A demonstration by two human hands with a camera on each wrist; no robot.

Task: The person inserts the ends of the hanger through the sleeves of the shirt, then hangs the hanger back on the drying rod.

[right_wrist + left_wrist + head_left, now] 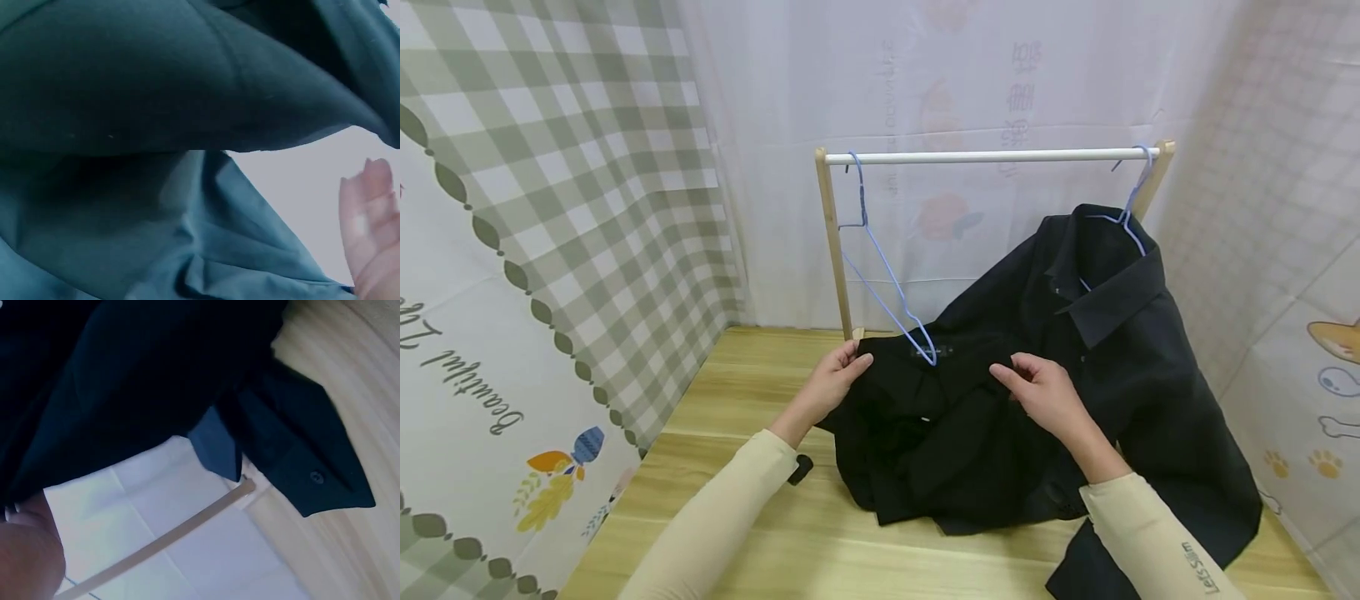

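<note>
A black shirt is bunched over the table, its inner neck with a label facing up. My left hand pinches its left edge between thumb and fingers. In the left wrist view, that hand is at the cloth edge, and a buttoned cuff hangs down. My right hand is at the shirt's right side, thumb and forefinger apart; in the right wrist view, the blurred fingertips stand clear of the cloth. The lower corner of a blue wire hanger overlaps the shirt by its label.
A rack with a white rail and wooden posts stands at the back. At its right end, another black shirt hangs on a second blue hanger, draping to the wooden table. Checked cloth hangs at left.
</note>
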